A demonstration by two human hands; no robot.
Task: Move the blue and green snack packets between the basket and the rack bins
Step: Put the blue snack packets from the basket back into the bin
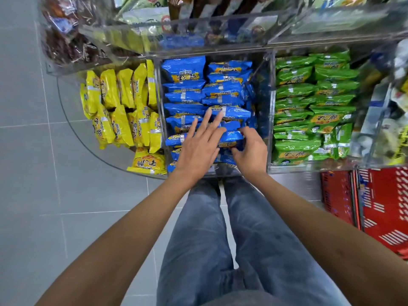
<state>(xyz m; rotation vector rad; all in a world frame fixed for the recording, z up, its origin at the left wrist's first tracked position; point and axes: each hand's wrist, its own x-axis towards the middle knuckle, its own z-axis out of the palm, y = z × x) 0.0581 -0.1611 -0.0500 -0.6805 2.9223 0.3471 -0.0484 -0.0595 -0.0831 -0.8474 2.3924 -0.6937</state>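
Below us we see grey floor tiles (33,151), wide and bare to the left of the clear acrylic rack (270,111). Its curved front edge meets our jeans (198,239). The red slotted basket (384,206) sits on the floor under the rack's right front corner. The middle bin holds glossy blue packets (183,71) in two crowded rows; the right bin holds crinkled green packets (295,149), the left bin yellow packets (110,89), each filled nearly to its walls. At the middle bin's front edge, our left hand (198,149) lies flat, fingers spread over the blue stack, gripping nothing. Our right hand (251,151) curls around one blue packet (230,138), pinching it.
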